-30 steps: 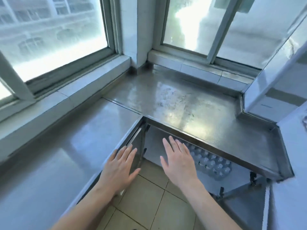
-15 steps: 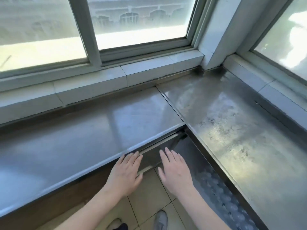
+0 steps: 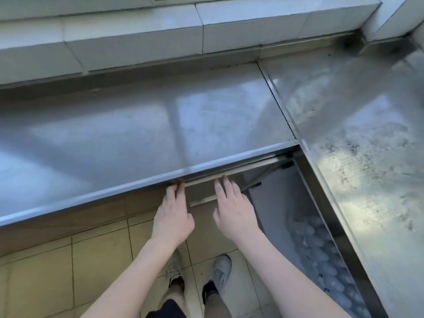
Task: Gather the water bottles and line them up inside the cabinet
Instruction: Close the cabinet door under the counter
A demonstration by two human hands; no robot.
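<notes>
Both hands (image 3: 204, 216) have reached the cabinet door (image 3: 229, 177).

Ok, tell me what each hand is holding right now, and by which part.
Neither holds a bottle. The left hand has its fingertips at the counter's front edge; whether they grip it cannot be told. The right hand is flat and holds nothing.

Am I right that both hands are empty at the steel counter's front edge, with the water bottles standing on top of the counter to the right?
Not quite. The head view shows the water bottles below the counter, inside the open cabinet on the right, not on top of it. The rest holds: the left hand and right hand are empty at the counter's front edge.
</notes>
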